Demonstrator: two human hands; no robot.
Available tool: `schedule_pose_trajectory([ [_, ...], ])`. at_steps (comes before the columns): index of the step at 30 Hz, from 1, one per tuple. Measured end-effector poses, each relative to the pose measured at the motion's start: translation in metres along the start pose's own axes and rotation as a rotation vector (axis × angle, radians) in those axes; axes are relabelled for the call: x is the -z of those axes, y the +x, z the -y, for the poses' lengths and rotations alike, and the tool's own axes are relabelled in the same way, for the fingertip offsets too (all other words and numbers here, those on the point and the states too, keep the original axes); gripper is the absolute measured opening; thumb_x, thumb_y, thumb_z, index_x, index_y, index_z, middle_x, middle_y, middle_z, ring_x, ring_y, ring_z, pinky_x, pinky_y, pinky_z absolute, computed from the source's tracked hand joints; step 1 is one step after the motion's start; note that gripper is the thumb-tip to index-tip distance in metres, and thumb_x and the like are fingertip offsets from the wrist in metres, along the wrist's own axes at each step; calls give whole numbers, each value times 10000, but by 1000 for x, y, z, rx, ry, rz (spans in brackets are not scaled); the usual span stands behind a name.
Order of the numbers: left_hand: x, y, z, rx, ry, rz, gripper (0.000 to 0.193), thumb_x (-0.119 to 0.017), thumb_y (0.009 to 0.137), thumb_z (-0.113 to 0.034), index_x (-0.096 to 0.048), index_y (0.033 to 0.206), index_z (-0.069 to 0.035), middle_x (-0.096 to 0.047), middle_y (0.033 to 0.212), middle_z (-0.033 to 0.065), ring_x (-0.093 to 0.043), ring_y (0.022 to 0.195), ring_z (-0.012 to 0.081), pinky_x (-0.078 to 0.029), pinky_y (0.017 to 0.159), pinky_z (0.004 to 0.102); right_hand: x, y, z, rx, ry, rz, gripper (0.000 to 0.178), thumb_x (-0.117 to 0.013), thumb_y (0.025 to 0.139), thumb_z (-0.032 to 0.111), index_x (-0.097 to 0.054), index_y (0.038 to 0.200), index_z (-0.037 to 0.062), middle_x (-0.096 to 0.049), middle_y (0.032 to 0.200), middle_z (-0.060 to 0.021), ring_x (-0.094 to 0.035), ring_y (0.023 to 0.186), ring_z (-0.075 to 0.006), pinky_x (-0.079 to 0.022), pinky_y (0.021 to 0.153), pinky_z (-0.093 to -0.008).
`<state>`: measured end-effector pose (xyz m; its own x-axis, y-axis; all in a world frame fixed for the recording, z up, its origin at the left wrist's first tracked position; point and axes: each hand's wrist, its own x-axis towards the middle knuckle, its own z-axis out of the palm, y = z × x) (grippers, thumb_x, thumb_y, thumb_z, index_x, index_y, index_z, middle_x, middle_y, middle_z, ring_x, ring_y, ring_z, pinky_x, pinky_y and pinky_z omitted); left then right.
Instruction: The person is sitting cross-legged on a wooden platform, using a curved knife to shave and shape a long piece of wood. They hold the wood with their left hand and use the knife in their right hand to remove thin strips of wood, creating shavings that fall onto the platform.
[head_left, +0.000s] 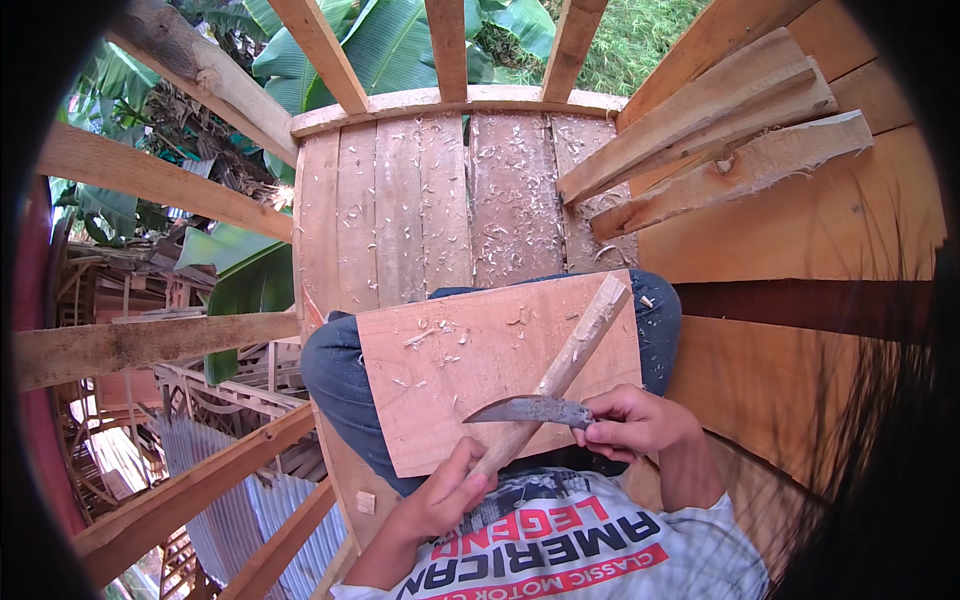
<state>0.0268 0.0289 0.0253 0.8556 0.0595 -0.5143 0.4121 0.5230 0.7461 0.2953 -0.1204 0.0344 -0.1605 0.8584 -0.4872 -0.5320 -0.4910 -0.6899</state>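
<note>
Knife and stick cross over the near half of the board in my head view; the person's right hand is clamped on the knife's handle, just beyond the board's near right corner, with the curved blade pointing left; the left hand is closed round the near end of the stick, past the board's near edge; the hands are apart from each other. I see the stick slant across the board, its far end at the far right corner; the blade lies across it nearer the left hand, though I cannot tell whether the edge bites the wood. Pale shavings lie mostly toward the board's far left corner; the board itself rests on the person's jeans. Beyond it I have a plank floor strewn with more shavings; rough timber pieces lean over its far right corner; wooden slats rise past its far edge, with broad green leaves outside; a small wood block sits left of the left hand.
</note>
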Motion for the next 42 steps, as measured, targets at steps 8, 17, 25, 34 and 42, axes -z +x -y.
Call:
schedule_pose_trajectory([
  [8,-1,-1,6,8,-106,11,203,-374,994,-211,-342,1075,-28,-456,778,28,-380,590,56,-335,521,208,3,1,-4,6,28,-5,204,-504,971,185,-555,930,-8,-501,627,-15,-453,421,-49,-344,365,-193],
  [17,0,3,-2,6,-48,19,198,-378,993,-219,-340,1048,-32,-444,769,20,-371,596,53,-334,525,199,2,0,-9,-1,40,9,181,-478,980,166,-546,929,7,-490,615,-1,-456,418,-42,-344,362,-182],
  [25,2,2,4,-9,-106,28,225,-379,1001,-246,-342,1056,-31,-442,770,25,-367,594,50,-333,520,198,5,4,-13,45,-56,20,201,-481,979,187,-556,928,7,-498,616,-9,-453,422,-44,-344,358,-185],
  [34,6,1,11,-26,-128,20,215,-368,1004,-235,-337,1071,-32,-437,772,22,-369,594,51,-331,515,198,6,7,-1,125,65,-231,247,-548,950,228,-559,860,-2,-483,598,-15,-432,408,-59,-346,365,-199],
  [42,3,-7,15,14,-269,-7,190,-379,1001,-224,-339,1060,-48,-416,793,29,-327,591,45,-312,509,191,31,3,7,625,293,-700,297,-505,974,285,-520,847,17,-486,610,-31,-407,393,-57,-330,344,-212],
])
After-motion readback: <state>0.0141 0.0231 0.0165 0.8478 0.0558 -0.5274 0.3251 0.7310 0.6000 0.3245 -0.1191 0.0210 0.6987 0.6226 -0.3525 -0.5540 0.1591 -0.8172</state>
